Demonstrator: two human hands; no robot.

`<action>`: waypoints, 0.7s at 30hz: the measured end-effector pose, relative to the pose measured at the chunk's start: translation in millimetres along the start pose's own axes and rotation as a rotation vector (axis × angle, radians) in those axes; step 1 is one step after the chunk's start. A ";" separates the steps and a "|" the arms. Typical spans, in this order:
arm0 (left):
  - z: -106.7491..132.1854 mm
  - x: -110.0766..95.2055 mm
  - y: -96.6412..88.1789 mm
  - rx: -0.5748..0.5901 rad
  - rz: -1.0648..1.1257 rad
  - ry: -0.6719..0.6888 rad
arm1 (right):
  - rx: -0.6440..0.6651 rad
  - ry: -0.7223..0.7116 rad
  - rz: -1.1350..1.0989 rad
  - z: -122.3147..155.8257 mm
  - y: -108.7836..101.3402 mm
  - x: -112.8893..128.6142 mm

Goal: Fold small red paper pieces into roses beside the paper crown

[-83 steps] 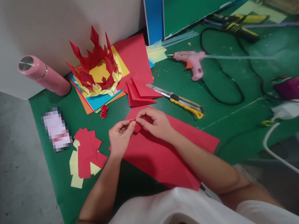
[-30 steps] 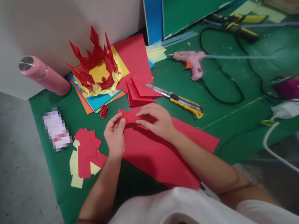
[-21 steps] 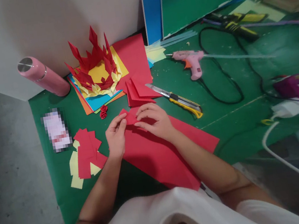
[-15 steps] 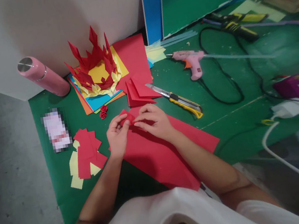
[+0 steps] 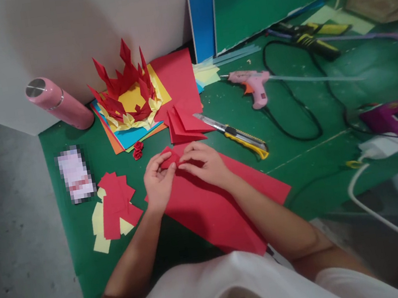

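Observation:
A small folded piece of red paper [image 5: 168, 158] is pinched between the fingers and thumb of my left hand [image 5: 158, 181]. My right hand [image 5: 207, 164] has its thumb and fingertips closed at the paper's right edge; the fingers partly hide the folds. Both hands are over a large red paper sheet [image 5: 216, 211] lying on the green table. Just beyond them stand folded red paper pieces [image 5: 183, 125], and two small red paper roses [image 5: 138, 150] lie to the left. Farther back, a red and yellow paper crown [image 5: 127, 100] rests on coloured sheets.
A utility knife [image 5: 234, 133] lies right of my hands, with a pink glue gun [image 5: 255, 84] and its cable beyond. Left are red and yellow paper strips [image 5: 115, 207], a blurred-out phone-shaped object [image 5: 75, 174] and a pink bottle [image 5: 61, 103]. Pliers [image 5: 310, 40] lie far right.
My hands stay almost in place around the small red paper, whose face now looks flatter and slightly turned. My right fingertips have shifted a little. The whole view has moved slightly.

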State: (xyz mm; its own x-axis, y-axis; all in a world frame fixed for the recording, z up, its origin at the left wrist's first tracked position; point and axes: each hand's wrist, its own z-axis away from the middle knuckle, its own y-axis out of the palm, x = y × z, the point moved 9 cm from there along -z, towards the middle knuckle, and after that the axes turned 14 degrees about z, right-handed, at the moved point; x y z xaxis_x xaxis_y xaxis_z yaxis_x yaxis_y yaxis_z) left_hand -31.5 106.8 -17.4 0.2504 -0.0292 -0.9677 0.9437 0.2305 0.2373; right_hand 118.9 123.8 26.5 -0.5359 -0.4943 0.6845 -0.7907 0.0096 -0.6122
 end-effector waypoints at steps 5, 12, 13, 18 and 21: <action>1.6 -2.4 1.8 0.030 -0.054 0.043 | 0.018 0.053 -0.015 0.3 2.6 -4.1; 2.6 -0.2 2.2 0.039 -0.076 0.065 | 0.011 0.076 -0.029 0.3 2.6 -3.2; 2.7 -0.2 2.2 0.039 -0.078 0.068 | 0.005 0.075 -0.028 0.4 2.3 -2.9; 3.5 -1.7 2.7 0.042 -0.102 0.075 | -0.006 0.067 -0.014 1.2 2.9 -4.3; 4.5 -2.3 2.1 0.034 -0.137 0.065 | 0.010 0.072 -0.008 1.8 5.3 -6.7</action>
State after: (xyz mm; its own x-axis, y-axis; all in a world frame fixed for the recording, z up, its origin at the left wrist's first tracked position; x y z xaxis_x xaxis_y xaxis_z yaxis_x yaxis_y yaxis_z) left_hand -29.1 103.0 -14.3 0.1057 0.0052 -0.9944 0.9751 0.1953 0.1047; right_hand 118.8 125.5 18.0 -0.5502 -0.4304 0.7156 -0.7919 -0.0032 -0.6107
